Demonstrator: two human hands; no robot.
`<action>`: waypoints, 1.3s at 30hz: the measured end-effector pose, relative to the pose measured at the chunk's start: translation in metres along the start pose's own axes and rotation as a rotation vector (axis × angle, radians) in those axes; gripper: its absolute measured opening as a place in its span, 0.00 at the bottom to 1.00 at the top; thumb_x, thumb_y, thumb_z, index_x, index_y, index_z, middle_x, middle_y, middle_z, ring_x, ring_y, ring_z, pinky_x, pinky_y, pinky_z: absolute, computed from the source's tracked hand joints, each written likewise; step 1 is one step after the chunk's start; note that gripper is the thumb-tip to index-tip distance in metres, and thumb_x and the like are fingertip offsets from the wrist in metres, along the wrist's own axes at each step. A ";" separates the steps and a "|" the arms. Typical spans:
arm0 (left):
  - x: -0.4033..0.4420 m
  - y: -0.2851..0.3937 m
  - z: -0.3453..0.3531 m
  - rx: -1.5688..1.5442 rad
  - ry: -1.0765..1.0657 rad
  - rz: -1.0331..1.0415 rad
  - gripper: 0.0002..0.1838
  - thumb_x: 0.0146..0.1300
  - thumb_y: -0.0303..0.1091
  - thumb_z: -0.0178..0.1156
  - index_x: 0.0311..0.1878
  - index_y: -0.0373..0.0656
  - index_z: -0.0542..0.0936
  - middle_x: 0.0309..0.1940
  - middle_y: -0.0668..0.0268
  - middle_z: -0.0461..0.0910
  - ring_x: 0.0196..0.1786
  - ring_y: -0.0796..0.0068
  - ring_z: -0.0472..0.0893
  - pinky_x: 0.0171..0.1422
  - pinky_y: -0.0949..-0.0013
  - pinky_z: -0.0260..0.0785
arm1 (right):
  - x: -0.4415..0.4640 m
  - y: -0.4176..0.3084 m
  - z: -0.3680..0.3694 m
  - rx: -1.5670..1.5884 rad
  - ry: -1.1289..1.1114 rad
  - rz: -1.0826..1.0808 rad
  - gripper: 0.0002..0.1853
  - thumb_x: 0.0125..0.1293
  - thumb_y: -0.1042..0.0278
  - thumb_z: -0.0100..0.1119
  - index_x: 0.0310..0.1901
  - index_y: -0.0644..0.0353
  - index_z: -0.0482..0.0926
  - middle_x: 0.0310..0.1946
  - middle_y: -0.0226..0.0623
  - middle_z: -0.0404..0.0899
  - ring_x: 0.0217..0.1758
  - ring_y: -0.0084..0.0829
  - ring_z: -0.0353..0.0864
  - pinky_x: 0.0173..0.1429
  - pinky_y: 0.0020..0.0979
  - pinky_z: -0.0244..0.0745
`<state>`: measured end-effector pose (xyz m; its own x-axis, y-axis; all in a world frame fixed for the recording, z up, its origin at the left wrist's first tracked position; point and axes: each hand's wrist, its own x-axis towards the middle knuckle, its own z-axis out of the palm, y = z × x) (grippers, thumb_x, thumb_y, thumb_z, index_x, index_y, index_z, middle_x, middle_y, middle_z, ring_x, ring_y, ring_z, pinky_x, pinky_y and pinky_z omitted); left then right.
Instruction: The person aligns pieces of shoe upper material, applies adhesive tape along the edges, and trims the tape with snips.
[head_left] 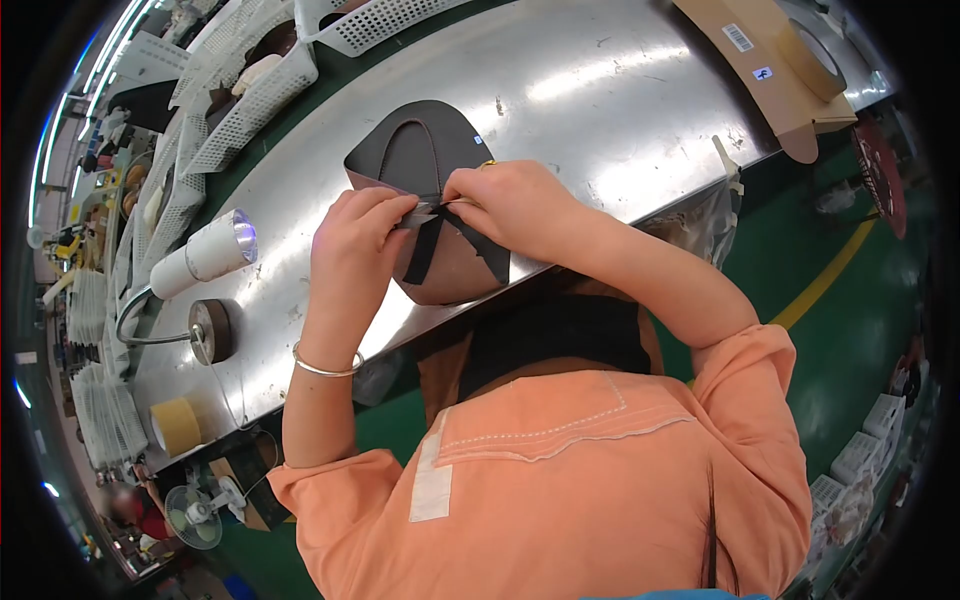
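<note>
On the metal table lies a soft brown piece with a dark grey inner side (455,135), a thin brown cord loop (408,125) and a small white-blue tag; it looks like a sun visor or hat, though its kind is not certain. A black ribbon (424,250) crosses its middle, with loose ends hanging down the brown side. My left hand (358,230) pinches the ribbon from the left. From the right, my right hand (515,205) pinches it close to the same spot. The fingertips nearly meet, and they hide the crossing point.
A desk lamp (205,255) and a tape roll (175,427) stand at the left of the metal table (580,120). White perforated baskets (250,110) line the far side. At the right lies a cardboard box (735,60) bearing another tape roll (810,60). A fan (195,515) is below left.
</note>
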<state>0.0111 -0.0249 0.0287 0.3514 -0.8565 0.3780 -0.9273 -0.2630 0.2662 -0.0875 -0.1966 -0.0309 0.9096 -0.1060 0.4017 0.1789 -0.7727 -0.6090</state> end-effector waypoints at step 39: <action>0.005 -0.003 0.003 -0.037 -0.105 -0.030 0.12 0.46 0.20 0.66 0.37 0.40 0.84 0.33 0.63 0.81 0.38 0.64 0.80 0.43 0.67 0.73 | -0.009 -0.018 -0.006 0.541 0.017 0.459 0.08 0.66 0.68 0.55 0.40 0.61 0.69 0.26 0.42 0.80 0.29 0.37 0.82 0.34 0.37 0.73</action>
<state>0.0151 -0.0294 0.0272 0.3617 -0.8909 0.2747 -0.9105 -0.2741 0.3097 -0.1012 -0.1853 -0.0197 0.9326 -0.3595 0.0310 -0.0558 -0.2288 -0.9719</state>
